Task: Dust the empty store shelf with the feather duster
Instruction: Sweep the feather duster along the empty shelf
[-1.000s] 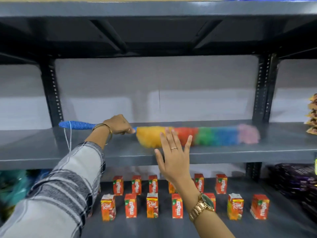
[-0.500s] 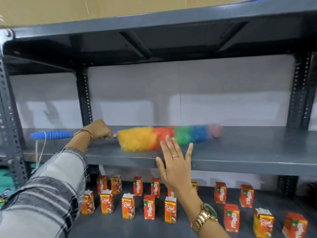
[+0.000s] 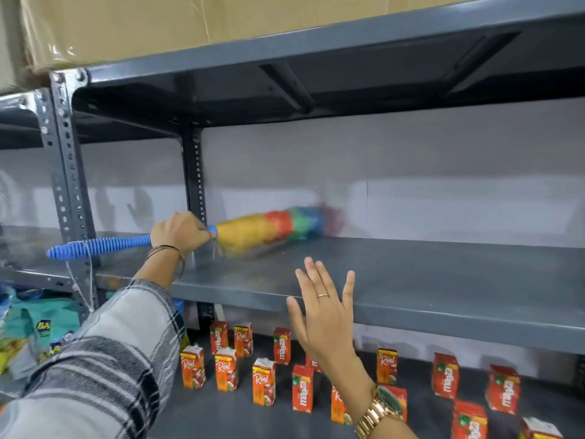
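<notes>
Your left hand (image 3: 179, 232), left of centre in the frame, is wrapped tightly around the blue ribbed handle of the feather duster (image 3: 202, 234), whose rainbow head lies blurred on the back of the grey shelf (image 3: 411, 280), beside the rear upright post (image 3: 193, 172). Your right hand (image 3: 323, 308), lower centre, is held up flat with fingers spread, gripping nothing, in front of the shelf's front edge; whether it touches the edge cannot be told. A ring (image 3: 323, 295) sits on one finger and a gold watch (image 3: 381, 410) on that wrist. Your plaid sleeve (image 3: 104, 359) fills the lower left. Below the shelf, red juice cartons (image 3: 264, 381) stand in loose rows on the lower shelf (image 3: 221, 416). Cardboard (image 3: 158, 23) spans the top of the frame.
</notes>
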A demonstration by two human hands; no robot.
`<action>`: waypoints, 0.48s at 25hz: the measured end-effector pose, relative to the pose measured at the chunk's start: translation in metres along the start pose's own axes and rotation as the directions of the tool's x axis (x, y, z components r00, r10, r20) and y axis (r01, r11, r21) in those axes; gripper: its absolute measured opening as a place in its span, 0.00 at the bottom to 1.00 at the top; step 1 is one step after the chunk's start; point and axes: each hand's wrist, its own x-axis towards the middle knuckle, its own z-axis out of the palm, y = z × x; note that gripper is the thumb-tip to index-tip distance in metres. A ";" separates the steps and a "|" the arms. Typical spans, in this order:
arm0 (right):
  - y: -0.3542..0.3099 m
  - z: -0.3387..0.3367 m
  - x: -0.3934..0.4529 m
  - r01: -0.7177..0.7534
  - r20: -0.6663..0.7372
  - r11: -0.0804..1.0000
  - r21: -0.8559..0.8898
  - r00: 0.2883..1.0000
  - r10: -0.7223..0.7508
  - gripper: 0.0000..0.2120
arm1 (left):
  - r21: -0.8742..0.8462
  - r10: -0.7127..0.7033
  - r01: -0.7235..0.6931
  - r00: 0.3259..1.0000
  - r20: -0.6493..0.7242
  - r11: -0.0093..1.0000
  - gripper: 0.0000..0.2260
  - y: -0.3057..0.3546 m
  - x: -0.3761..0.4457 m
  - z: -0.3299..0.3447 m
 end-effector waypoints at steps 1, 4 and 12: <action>-0.005 0.003 0.001 0.011 0.012 1.000 0.006 1.000 -0.012 0.22 | -0.056 0.014 -0.014 1.000 0.012 0.998 0.12 -0.004 -0.001 -0.005; -0.021 0.014 0.008 0.053 0.043 0.998 0.019 0.998 -0.053 0.22 | -0.227 0.069 -0.011 0.966 0.249 0.974 0.12 -0.022 -0.005 -0.015; -0.048 0.036 0.010 0.043 0.098 0.998 0.046 0.994 -0.047 0.23 | 0.134 0.004 0.000 0.999 -0.032 0.991 0.13 -0.067 -0.009 -0.039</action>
